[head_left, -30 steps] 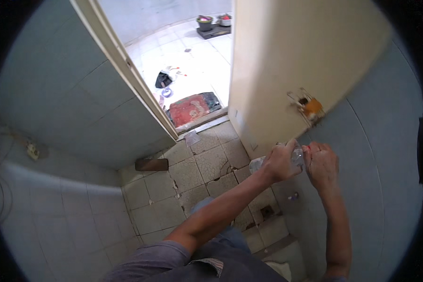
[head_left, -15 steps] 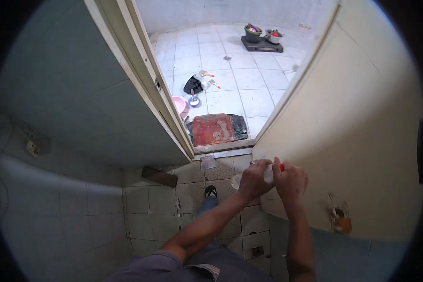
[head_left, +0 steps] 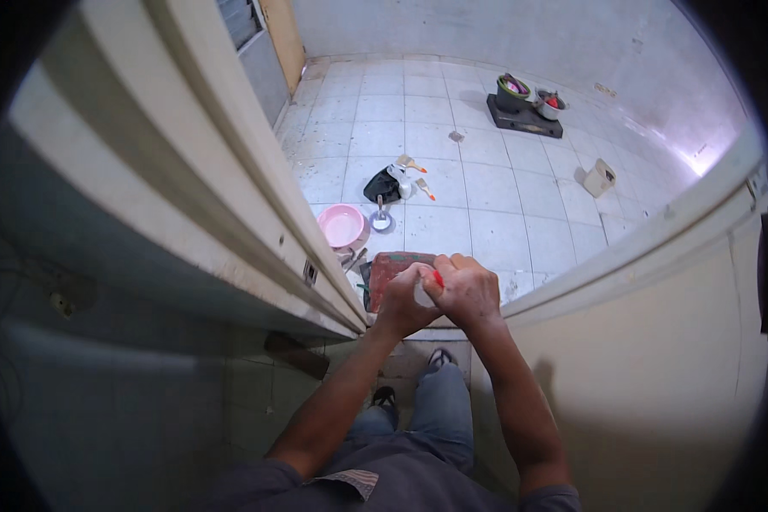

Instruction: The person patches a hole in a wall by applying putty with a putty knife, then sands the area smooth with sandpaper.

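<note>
My left hand [head_left: 408, 300] and my right hand [head_left: 464, 293] meet in front of me over the doorway sill. Between them is a small whitish, translucent thing [head_left: 423, 295], gripped by the left fingers. Its kind is mostly hidden. A bright red piece [head_left: 439, 278] shows at the thumb of my right hand, whose fingers are curled over the top. Just beyond the hands lies a red mat [head_left: 392, 266], partly covered by them. Past it stand a pink basin [head_left: 342, 225] and a small purple bowl [head_left: 381, 223] with white contents and a handle sticking out.
A door frame [head_left: 256, 196] rises at left; an open cream door [head_left: 657, 333] stands at right. On the tiles lie a black plastic bag [head_left: 381, 185] and paintbrushes [head_left: 410, 164]. Farther off are a black stove-like slab [head_left: 520, 124] bearing a bucket and pot, and a beige container [head_left: 600, 177].
I have moved forward into the doorway, so more of the bright room shows. Both hands have come left, from beside the door to above the sill, still together on the whitish thing.
</note>
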Demonstrator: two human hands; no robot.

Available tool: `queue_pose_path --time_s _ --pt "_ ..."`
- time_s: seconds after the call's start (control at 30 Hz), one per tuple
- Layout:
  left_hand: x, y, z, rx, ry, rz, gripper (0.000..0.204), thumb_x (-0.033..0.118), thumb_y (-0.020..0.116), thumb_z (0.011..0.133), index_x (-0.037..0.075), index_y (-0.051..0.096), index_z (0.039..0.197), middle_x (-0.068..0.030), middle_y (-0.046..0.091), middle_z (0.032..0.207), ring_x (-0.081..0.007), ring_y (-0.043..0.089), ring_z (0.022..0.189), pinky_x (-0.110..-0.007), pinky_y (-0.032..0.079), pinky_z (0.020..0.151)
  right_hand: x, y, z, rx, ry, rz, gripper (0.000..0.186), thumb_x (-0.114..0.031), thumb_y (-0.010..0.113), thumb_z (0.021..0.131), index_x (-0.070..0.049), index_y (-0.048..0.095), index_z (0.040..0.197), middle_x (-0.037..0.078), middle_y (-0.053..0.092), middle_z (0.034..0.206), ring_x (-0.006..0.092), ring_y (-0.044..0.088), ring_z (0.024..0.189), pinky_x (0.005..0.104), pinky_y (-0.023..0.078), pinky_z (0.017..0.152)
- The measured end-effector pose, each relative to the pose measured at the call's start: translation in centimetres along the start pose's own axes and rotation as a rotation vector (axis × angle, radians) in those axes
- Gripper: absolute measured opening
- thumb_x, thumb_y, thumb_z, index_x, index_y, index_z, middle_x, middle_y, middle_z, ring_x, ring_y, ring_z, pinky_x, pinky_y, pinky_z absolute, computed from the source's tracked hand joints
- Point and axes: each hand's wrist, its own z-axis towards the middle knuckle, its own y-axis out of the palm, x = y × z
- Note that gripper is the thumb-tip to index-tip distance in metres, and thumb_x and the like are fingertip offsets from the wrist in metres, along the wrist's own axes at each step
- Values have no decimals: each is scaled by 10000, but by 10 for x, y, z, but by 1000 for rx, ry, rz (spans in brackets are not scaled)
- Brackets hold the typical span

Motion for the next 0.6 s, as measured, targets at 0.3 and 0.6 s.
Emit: queue_pose_path --time_s 0.3,0.6 --pt "-116 15 120 289 -321 274 523 200 821 654 3 561 1063 -192 657 887 -368 655 860 -425 511 748 82 120 167 -348 -88 191 347 -379 520 899 -71 638 792 114 666 688 298 669 636 424 534 563" --pt "-201 32 238 679 -605 244 313 30 720 747 15 567 1019 -93 628 960 -194 600 908 -327 462 838 246 183 303 -856 140 873 398 -417 579 910 -28 614 983 188 671 894 355 660 826 437 525 727"
